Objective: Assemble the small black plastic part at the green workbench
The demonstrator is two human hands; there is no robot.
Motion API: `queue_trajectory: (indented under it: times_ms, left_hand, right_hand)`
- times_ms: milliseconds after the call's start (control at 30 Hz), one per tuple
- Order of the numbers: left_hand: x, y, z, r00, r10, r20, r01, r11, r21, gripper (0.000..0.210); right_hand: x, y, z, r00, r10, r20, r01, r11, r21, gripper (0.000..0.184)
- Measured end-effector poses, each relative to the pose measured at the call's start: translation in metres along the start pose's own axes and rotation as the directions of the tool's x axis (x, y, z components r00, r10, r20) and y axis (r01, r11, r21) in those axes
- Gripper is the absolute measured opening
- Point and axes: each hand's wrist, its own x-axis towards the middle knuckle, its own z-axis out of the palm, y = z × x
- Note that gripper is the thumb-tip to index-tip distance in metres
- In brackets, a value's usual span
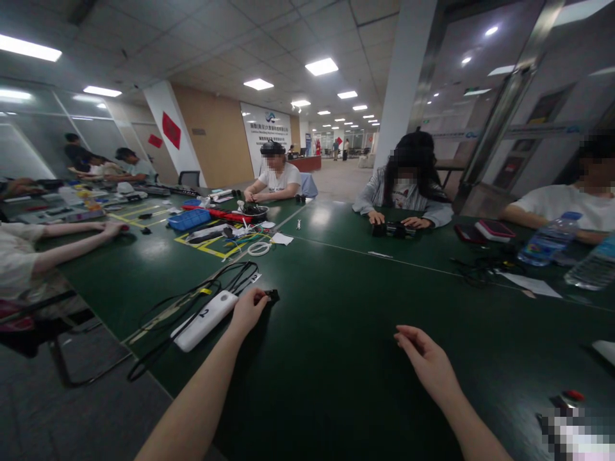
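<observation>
My left hand [248, 309] rests on the green table with its thumb and fingers pinched on a small black part [273, 295], whose exact kind I cannot make out. Just left of that hand lies a white power strip [205, 320] marked "2", with black cables [192, 301] looped beside and behind it. Over the table to the right, my right hand [425, 362] has loosely curved fingers, with a gap between thumb and fingertips. I see nothing held in it.
A blue bin [189, 219], white coiled cable [259, 248] and tools lie at the back left. Across the table, a co-worker's hands touch a black device [394, 229]. Water bottles [548, 240] and a red-topped object [573, 398] are at right. People sit around the table [331, 307].
</observation>
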Motion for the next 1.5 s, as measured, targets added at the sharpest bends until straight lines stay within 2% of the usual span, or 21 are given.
queue_trajectory:
  times_ms: [100,200,333,467,533,633,700,800,900,1067,1133,1200,1333,1500]
  left_hand:
    - [-0.001,-0.003,0.002,0.999,-0.019,-0.044,0.019,1.0,-0.005,0.022]
    - [-0.002,-0.002,0.003,0.996,-0.045,-0.076,0.044,0.999,-0.012,0.035]
    - [0.001,0.0,0.005,0.997,-0.071,-0.038,0.073,0.996,0.049,0.038]
    - [0.0,-0.001,0.004,0.996,-0.081,-0.029,0.082,0.995,0.052,0.041]
    - [-0.002,-0.004,0.002,0.999,-0.04,-0.012,0.04,0.999,-0.002,0.047]
    - [-0.007,-0.005,0.0,0.993,0.097,0.065,-0.092,0.993,-0.07,0.06]
    - [-0.011,0.0,0.0,0.983,0.14,0.118,-0.13,0.987,-0.092,0.058]
    - [-0.016,0.019,0.009,0.965,0.169,0.199,-0.154,0.984,-0.091,0.054]
    - [-0.025,0.049,0.027,0.928,0.226,0.297,-0.199,0.973,-0.119,0.051]
    - [-0.054,0.113,0.068,0.819,0.345,0.459,-0.264,0.936,-0.232,0.053]
    - [-0.068,0.139,0.082,0.772,0.397,0.497,-0.294,0.915,-0.276,0.054]
    - [-0.08,0.158,0.093,0.732,0.437,0.522,-0.314,0.897,-0.311,0.054]
    - [-0.095,0.171,0.104,0.688,0.477,0.547,-0.31,0.875,-0.372,0.049]
    - [-0.097,0.161,0.1,0.707,0.494,0.506,-0.296,0.856,-0.424,0.043]
  right_hand:
    - [0.003,0.004,-0.003,1.0,0.002,-0.004,-0.002,1.0,-0.025,0.042]
    - [0.014,0.016,-0.008,0.998,0.058,0.013,-0.057,0.996,-0.074,0.044]
    - [0.028,0.029,-0.012,0.998,0.069,0.008,-0.068,0.991,-0.118,0.047]
    - [0.02,0.019,-0.009,0.998,0.057,0.016,-0.056,0.994,-0.097,0.048]
    - [0.012,0.011,-0.006,0.999,0.032,0.002,-0.032,0.997,-0.074,0.045]
    - [0.005,0.005,-0.001,1.0,-0.016,0.007,0.016,0.999,-0.028,0.042]
    - [0.004,0.005,0.001,0.999,-0.033,-0.001,0.033,0.999,-0.007,0.038]
    - [0.004,0.007,0.003,0.998,-0.067,-0.003,0.067,0.997,0.035,0.032]
    - [0.003,0.006,0.005,0.997,-0.077,-0.001,0.077,0.995,0.058,0.028]
    - [-0.006,-0.004,0.006,0.991,-0.13,-0.014,0.131,0.989,0.073,0.025]
    - [-0.012,-0.011,0.006,0.984,-0.173,-0.029,0.174,0.985,0.02,0.026]
    - [-0.019,-0.018,0.006,0.963,-0.268,-0.004,0.268,0.962,-0.052,0.03]
    - [-0.028,-0.028,0.006,0.945,-0.305,0.115,0.317,0.943,-0.104,0.036]
    - [-0.03,-0.031,0.007,0.928,-0.308,0.212,0.347,0.919,-0.185,0.028]
